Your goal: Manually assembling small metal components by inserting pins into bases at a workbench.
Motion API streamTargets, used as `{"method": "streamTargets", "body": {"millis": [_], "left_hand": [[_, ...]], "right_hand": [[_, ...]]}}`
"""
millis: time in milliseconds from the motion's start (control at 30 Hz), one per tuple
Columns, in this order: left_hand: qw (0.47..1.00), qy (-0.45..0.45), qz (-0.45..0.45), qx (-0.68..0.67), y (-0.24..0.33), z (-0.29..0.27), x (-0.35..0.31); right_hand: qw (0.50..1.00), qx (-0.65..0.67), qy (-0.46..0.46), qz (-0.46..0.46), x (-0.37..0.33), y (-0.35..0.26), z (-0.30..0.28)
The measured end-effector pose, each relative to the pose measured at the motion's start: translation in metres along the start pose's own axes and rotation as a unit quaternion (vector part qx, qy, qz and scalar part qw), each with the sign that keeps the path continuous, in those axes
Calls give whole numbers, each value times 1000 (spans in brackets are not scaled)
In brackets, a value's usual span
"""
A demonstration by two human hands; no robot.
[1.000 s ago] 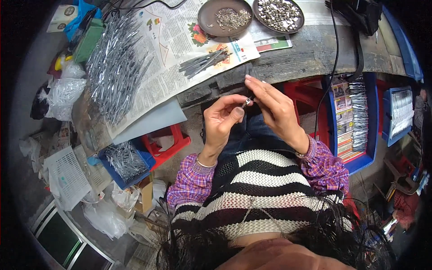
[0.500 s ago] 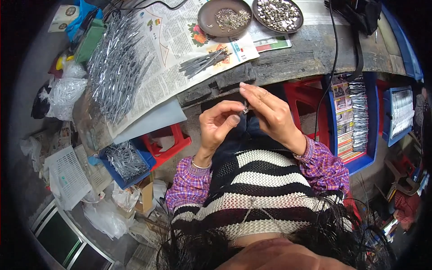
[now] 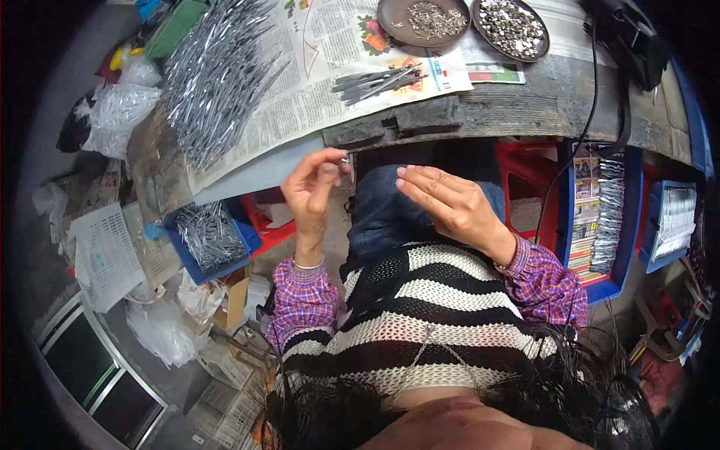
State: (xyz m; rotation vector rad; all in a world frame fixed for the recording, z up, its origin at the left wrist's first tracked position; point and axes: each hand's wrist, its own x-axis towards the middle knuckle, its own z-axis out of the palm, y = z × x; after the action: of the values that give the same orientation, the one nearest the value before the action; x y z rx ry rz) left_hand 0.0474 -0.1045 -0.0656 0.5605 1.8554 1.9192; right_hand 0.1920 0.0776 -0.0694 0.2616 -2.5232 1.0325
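My left hand (image 3: 313, 186), raised near the table's front edge, is closed in a pinch on a slim shiny metal piece (image 3: 347, 168); its exact kind is too small to make out. Apart from it, above my lap, hangs my right hand (image 3: 448, 201), fingers bent and pressed together. Its thumb and anything it may grip are hidden. Beyond the hands, a small bunch of dark metal strips (image 3: 379, 82) lies on newspaper (image 3: 300, 112). A round brown dish (image 3: 397, 30) holds small metal pins, and a second dark dish (image 3: 512, 54) is full of small shiny metal parts.
A large heap of slim metal strips (image 3: 214, 82) covers the table's left side. Below it a blue bin (image 3: 196, 264) holds more. Dark blocks (image 3: 427, 116) lie along the table edge. At right stand blue trays (image 3: 624, 217) of metal pieces and a red stool (image 3: 517, 169). A black cable (image 3: 581, 142) hangs down.
My hands have come apart: the left has moved left with the slim metal piece, while the right stays over my lap. The view has shifted, so the table sits higher and further right.
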Motion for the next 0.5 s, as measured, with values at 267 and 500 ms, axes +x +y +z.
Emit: {"method": "streamTargets", "body": {"millis": [267,500], "left_hand": [[887,121,204,395,5,-64,13],[774,45,378,506,-14,-60,39]], "right_hand": [[998,50,-27,22,-2,2,9],[997,38,-70,19,2,1,18]]}}
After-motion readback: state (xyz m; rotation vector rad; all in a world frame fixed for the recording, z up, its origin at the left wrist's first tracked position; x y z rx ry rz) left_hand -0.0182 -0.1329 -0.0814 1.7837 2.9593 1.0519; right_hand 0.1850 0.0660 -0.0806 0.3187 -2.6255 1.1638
